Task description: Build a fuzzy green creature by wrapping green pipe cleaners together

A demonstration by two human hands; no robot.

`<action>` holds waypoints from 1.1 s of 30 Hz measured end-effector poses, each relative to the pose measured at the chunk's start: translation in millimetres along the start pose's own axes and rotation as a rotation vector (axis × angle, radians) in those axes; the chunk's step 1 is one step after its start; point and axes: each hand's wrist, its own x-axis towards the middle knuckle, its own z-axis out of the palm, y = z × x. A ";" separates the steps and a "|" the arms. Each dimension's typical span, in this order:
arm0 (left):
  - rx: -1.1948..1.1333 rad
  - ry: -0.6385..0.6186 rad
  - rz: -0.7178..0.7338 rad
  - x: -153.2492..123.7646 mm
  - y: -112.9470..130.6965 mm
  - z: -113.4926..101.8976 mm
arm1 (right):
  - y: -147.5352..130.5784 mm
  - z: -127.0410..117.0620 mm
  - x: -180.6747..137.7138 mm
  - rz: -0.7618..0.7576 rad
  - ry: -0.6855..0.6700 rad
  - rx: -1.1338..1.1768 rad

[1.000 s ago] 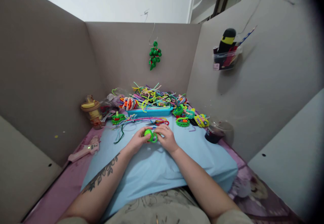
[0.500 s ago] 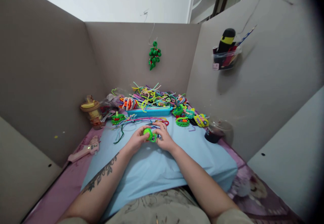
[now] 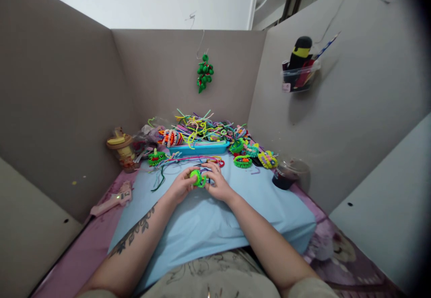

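Observation:
A bright green pipe-cleaner piece (image 3: pixel 198 178), coiled and with a darker purple-blue part on its right, is between my two hands above the blue cloth (image 3: pixel 208 217). My left hand (image 3: pixel 183 184) is closed around its left side, thumb on top. On the other side, my right hand (image 3: pixel 217 182) has its fingers bent against the piece's right end; the fingertips are partly hidden. Just beyond the hands lie loose pipe cleaners (image 3: pixel 188 157), pink, purple and dark green.
A blue tray (image 3: pixel 202 149) heaped with pipe cleaners stands at the back. Finished-looking pipe-cleaner figures (image 3: pixel 242 161) lie to its right, near a dark cup (image 3: pixel 283 179). On the left are a pink glue gun (image 3: pixel 114 200) and a lidded cup (image 3: pixel 121 152). Grey panels enclose three sides.
Both hands stay in nearly the same place. The green piece has turned slightly between the fingers, and the right fingers have shifted a little on it.

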 end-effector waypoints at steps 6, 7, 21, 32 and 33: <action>-0.012 -0.037 -0.007 1.4 -3.4 -1.2 | 1.7 4.0 1.8 0.045 0.048 0.056; -0.015 -0.041 -0.006 1.4 -3.4 -1.0 | 1.9 4.5 2.0 0.054 0.054 0.062; -0.101 0.078 -0.042 1.2 0.2 -2.5 | -2.3 3.3 -2.0 -0.097 0.327 -0.142; -0.141 0.153 0.085 4.7 0.5 -3.7 | -15.4 3.6 -5.2 -0.194 0.117 -0.008; -0.140 0.162 0.090 5.2 0.5 -4.2 | -15.2 4.4 -5.4 -0.173 0.107 0.053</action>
